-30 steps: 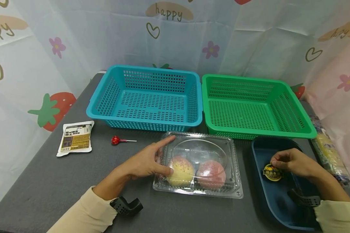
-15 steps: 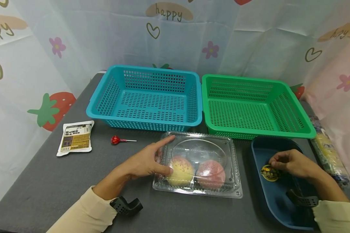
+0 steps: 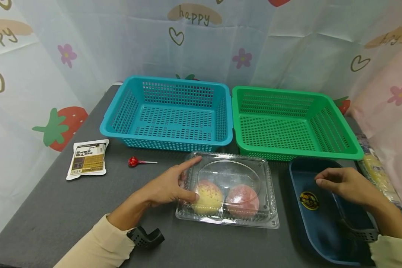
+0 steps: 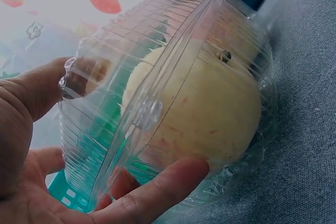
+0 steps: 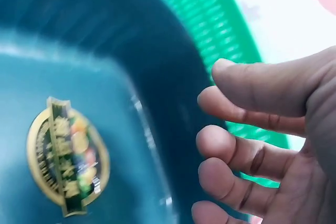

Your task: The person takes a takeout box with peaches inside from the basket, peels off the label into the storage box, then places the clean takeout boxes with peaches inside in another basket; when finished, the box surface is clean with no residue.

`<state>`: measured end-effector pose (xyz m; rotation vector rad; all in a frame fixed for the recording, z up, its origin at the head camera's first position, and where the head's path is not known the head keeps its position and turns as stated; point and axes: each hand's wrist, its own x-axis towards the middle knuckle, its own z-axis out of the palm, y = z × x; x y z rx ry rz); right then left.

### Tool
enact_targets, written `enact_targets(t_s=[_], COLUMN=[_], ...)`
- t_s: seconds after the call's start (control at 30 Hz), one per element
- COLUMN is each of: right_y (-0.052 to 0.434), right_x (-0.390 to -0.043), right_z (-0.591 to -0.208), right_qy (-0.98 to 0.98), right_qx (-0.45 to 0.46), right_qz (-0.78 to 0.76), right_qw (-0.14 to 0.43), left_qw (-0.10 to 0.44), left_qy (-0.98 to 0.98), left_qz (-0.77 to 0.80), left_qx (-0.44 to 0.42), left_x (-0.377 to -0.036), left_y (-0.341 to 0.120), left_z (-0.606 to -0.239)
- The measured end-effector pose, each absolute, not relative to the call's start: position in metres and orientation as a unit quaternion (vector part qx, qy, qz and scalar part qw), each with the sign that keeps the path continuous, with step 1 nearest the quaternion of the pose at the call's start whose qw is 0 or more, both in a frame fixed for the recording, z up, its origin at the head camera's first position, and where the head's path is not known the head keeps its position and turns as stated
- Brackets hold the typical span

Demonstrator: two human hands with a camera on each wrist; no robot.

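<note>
A clear plastic clamshell box [image 3: 228,219] lies in the middle of the table. Inside are a yellowish, pink-speckled peach-like ball [image 3: 207,197] and a pink one [image 3: 242,201]. My left hand [image 3: 169,186] holds the box's left side, its thumb on the lid; in the left wrist view the fingers [image 4: 168,187] lie along its side. On the right, a round black-and-gold fruit label [image 3: 309,201] lies inside the dark blue tray [image 3: 299,223]. My right hand [image 3: 346,184] hovers over that tray, fingers loosely bent and apart from the label, holding nothing.
A blue basket [image 3: 167,143] and a green basket [image 3: 288,152] stand side by side at the back. To the left lie a red lollipop [image 3: 133,161] and a white-edged packet [image 3: 88,159]. Beyond the tray at right lies a yellowish wrapped package [image 3: 376,171].
The right hand has let go of the label and moved up and right. The label shifted slightly left and stays in the tray. Left hand and box look unchanged.
</note>
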<state>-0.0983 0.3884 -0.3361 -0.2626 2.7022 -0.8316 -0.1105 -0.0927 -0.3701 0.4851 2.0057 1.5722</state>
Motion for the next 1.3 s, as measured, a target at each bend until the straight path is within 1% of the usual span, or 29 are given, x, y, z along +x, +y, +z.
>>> enact_targets(t_s=[0.1,0.27,0.47,0.53,0.67,0.8,0.9,1.07,1.3], right_y=[0.385,0.384,0.385,0.385,0.389,0.395,0.400,0.409,0.417], right_x=[-0.097,-0.096,-0.095,-0.095,-0.099,-0.107,-0.113,-0.120,-0.129], right_z=[-0.327,-0.312,-0.293,-0.289,-0.285,-0.287,-0.291,-0.297,-0.303], right_qy=[0.948,0.956,0.966,0.966,0.956,0.952,0.953,0.953,0.959], right_qx=[-0.098,-0.121,-0.089,-0.077,-0.065,-0.049,-0.023,-0.002,0.000], right_qz=[-0.279,-0.266,-0.241,-0.243,-0.265,-0.266,-0.259,-0.265,-0.264], right_qw=[0.116,0.030,-0.019,-0.046,-0.104,-0.141,-0.153,-0.148,-0.104], left_qw=[0.271,0.271,0.272,0.271,0.269,0.267,0.267,0.267,0.269], left_qy=[0.742,0.742,0.741,0.742,0.744,0.746,0.746,0.742,0.735], left_qz=[0.586,0.585,0.586,0.585,0.584,0.581,0.581,0.587,0.594], left_qx=[0.182,0.185,0.181,0.181,0.183,0.185,0.185,0.185,0.186], left_x=[-0.111,-0.110,-0.110,-0.110,-0.111,-0.111,-0.111,-0.111,-0.110], left_y=[-0.093,-0.093,-0.093,-0.093,-0.092,-0.092,-0.092,-0.092,-0.092], left_z=[-0.370,-0.370,-0.370,-0.370,-0.369,-0.369,-0.369,-0.370,-0.370])
